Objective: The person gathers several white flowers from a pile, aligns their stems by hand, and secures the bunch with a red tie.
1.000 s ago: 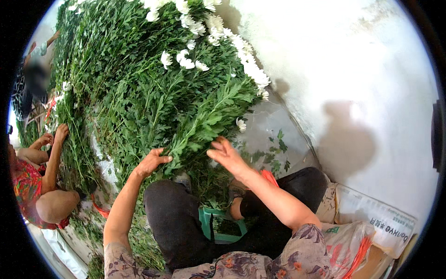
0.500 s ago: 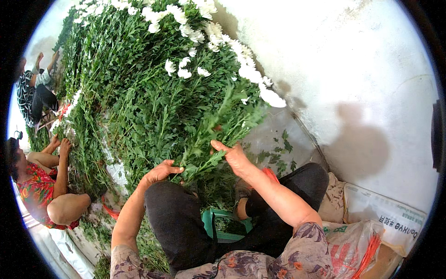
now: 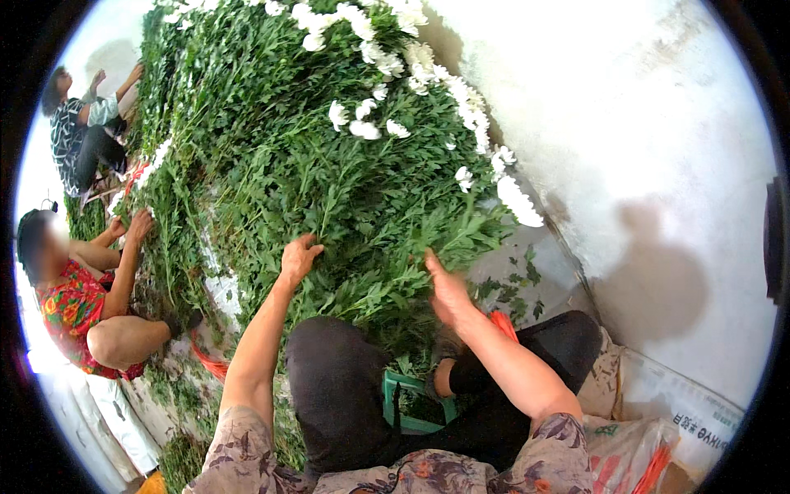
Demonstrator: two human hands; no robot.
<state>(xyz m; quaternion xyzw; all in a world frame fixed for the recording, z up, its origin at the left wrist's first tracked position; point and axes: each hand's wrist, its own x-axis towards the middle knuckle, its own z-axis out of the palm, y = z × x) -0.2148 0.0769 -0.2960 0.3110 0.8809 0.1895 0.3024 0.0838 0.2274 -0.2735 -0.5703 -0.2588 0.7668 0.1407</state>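
A large heap of leafy green chrysanthemum stems [image 3: 271, 181] lies in front of me, with white chrysanthemum flowers [image 3: 518, 202] along its far and right edges. My left hand [image 3: 300, 257] is over the near part of the heap, its fingers slightly bent and apart at the leaves, with no stem visible in them. To its right, my right hand [image 3: 447, 290] is closed at a leafy chrysanthemum stem [image 3: 462, 235], thumb pointing up along the leaves. That hand is partly blurred, and some of its fingers are hidden.
A green plastic frame [image 3: 415, 424] is between my legs. Red ties [image 3: 504, 326] lie by my right knee. At right are a plastic bag [image 3: 629, 453], a printed carton [image 3: 683, 403] and a white wall [image 3: 658, 123]. Two people [image 3: 70, 309] [image 3: 82, 140] sit at left beside the heap.
My hands have moved apart and forward, the left one away from my knee onto the leaves. The lifted leafy stems now lie lower against the heap. The view has shifted left.
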